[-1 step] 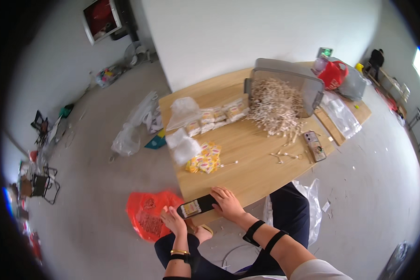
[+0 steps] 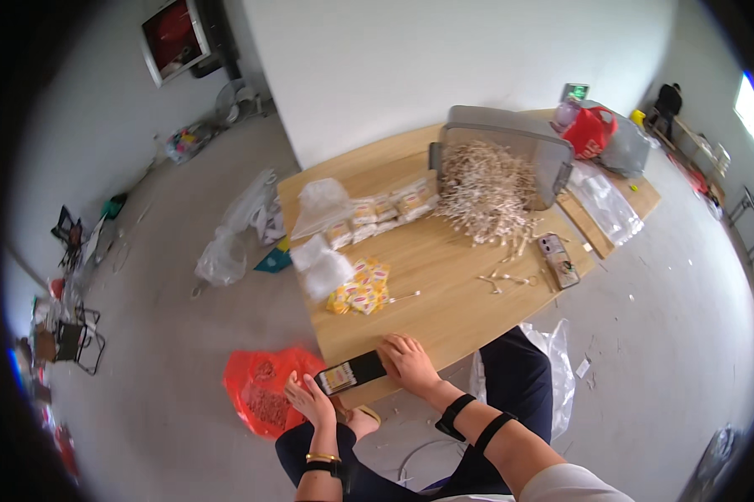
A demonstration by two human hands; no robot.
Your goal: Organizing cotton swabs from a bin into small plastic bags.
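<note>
Tray (image 2: 367,366), black and long, lies at the near left corner of the wooden surface (image 2: 452,289), and we see a yellow-and-white pack (image 2: 338,378) at its left end. Our right hand (image 2: 409,365) lies over the tray's right end, its fingers side by side and bent downward; we cannot tell whether they grip it or only rest on it. Our left hand (image 2: 313,403) is just beside the tray's left end, palm turned toward it, with the fingers extended and the thumb apart from them; we cannot tell whether the thumb touches the tray. Below and to the left, a red bag (image 2: 292,361) sits open on the floor (image 2: 184,309) with small brownish bits (image 2: 268,407) inside. Beyond the tray we have a heap of yellow cards (image 2: 362,287), with one swab (image 2: 405,297) lying just to its right. Farther back, filled packs (image 2: 385,211) lie in a row, near white plastic bags (image 2: 323,266). To their right, a big pile of swabs (image 2: 487,188) spills from a grey bin (image 2: 554,159) onto the surface, and a phone (image 2: 559,261) lies near the right edge.
</note>
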